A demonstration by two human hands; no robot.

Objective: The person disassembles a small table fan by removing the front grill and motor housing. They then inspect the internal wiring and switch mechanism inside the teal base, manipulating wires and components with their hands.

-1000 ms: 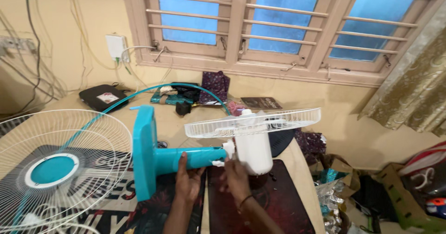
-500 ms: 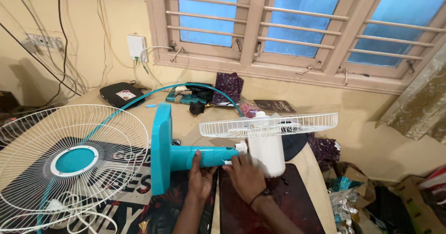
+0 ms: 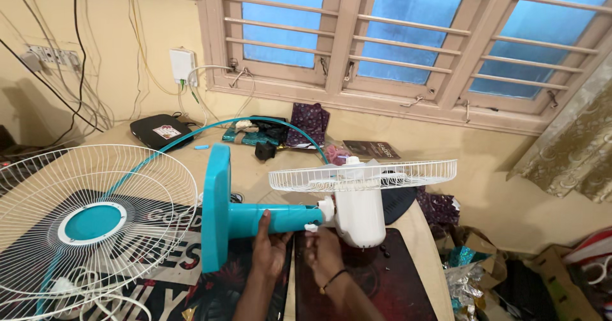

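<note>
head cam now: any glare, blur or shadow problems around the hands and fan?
Head view: sharp, no motion blur on the left hand or right hand; window panes bright blue, not blown out; soft shadows under the white motor housing; front grille wires crisp; frame edges slightly wide-angle bent.

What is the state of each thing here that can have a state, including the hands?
Left hand: gripping the teal fan stand, which lies sideways.
Right hand: at the joint below the white motor housing.
Rear grille: mounted on the motor, lying flat.
Front grille: detached, lying on the table.
Window: closed.
</note>
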